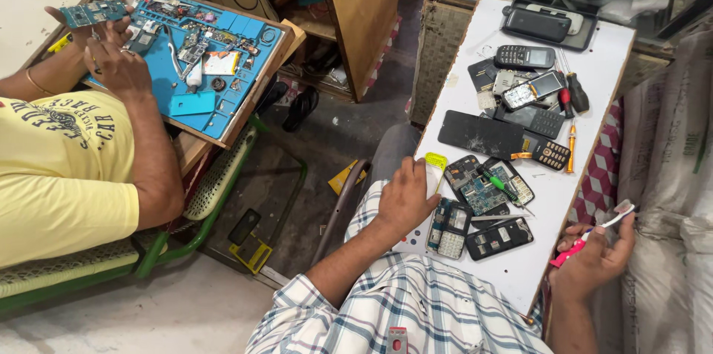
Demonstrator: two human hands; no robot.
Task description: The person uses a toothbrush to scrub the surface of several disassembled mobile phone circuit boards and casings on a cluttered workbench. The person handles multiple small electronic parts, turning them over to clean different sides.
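- Right hand (594,259), off the near right edge of the white board (520,265), curling its fingers around a toothbrush (594,234) with a pink handle and white head, the head pointing up and to the right.
- Left hand (405,194) resting palm down on the near left part of the board, fingers loosely bent and holding nothing that can be seen, fingertips touching a small yellow-green piece (436,161) at the board's left edge.
- Lying just right of the left hand: an opened phone body (448,228) with a bare keypad, and beside it a black phone back (499,238).
- Sitting just beyond those: a bare circuit board (483,189) with a green-handled screwdriver (497,183) lying across it.
- Spreading further along the board: a flat black panel (479,134), a keypad phone (524,56), a red-and-black screwdriver (573,94), an orange screwdriver (570,147), and a larger dark phone (536,24) at the far end.
- Sitting far left, a co-worker in a yellow shirt (59,168), holding a green circuit board (93,12) over a blue work mat (200,64) crowded with small parts.
- Lying on the floor between the two work places: a black sandal (300,107).
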